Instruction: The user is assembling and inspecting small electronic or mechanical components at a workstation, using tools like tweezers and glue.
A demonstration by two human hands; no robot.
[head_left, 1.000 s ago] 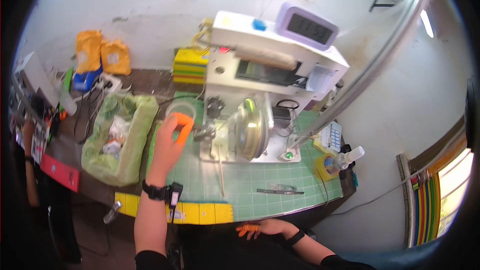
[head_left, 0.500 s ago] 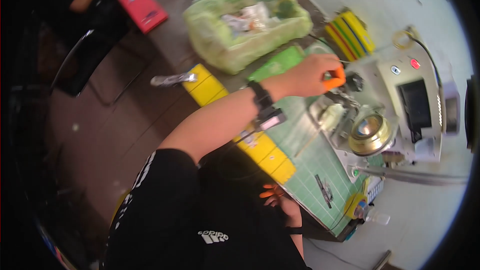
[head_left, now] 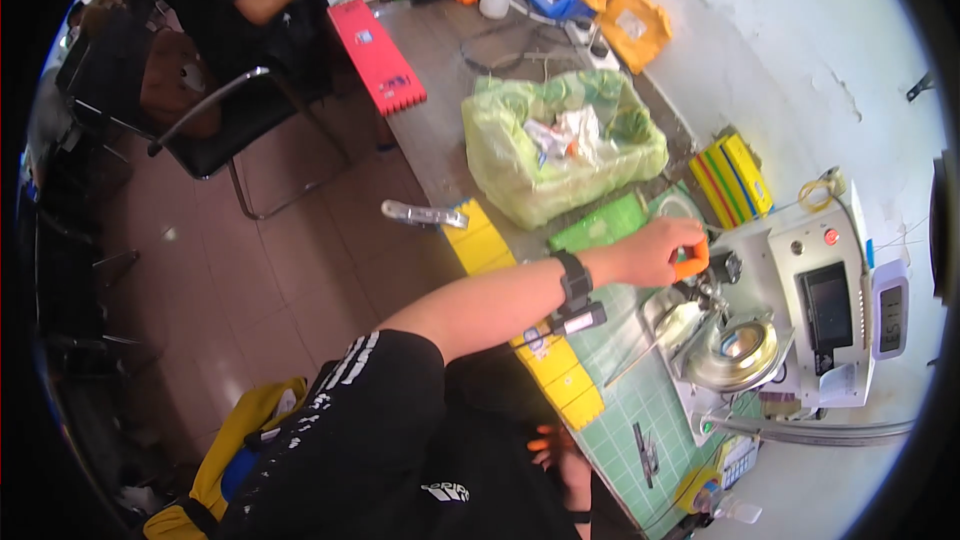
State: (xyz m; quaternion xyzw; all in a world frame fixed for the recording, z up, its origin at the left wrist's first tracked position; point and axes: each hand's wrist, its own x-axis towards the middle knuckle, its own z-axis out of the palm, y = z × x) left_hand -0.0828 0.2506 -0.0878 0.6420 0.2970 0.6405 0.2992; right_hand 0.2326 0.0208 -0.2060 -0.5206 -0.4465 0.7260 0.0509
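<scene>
My left hand (head_left: 655,252) reaches across the bench, orange finger covers on its curled fingertips. Its fingers are closed beside a small black part (head_left: 726,267) on a benchtop machine (head_left: 830,310); what they hold, if anything, is hidden. Just nearer me on that machine sits a round metal ring holder with a glassy centre (head_left: 738,345). Low by the bench edge, my right hand (head_left: 560,453) hangs apart from the work, its orange-covered fingers loosely stretched and seemingly holding nothing. A thin stick (head_left: 632,365) lies on the green cutting mat (head_left: 625,430).
A bin lined with a pale green bag (head_left: 510,195) stands beyond my arm. Yellow strips (head_left: 560,380) edge the bench, with a metal-handled tool (head_left: 425,214) jutting over the floor. A striped box (head_left: 735,180) leans by the wall. Another person (head_left: 250,20) sits near a chair (head_left: 235,130).
The view has shifted, so the bench appears lower and further right, and more of the far end shows. My left hand stays at the machine with fingers curled; my right hand remains low.
</scene>
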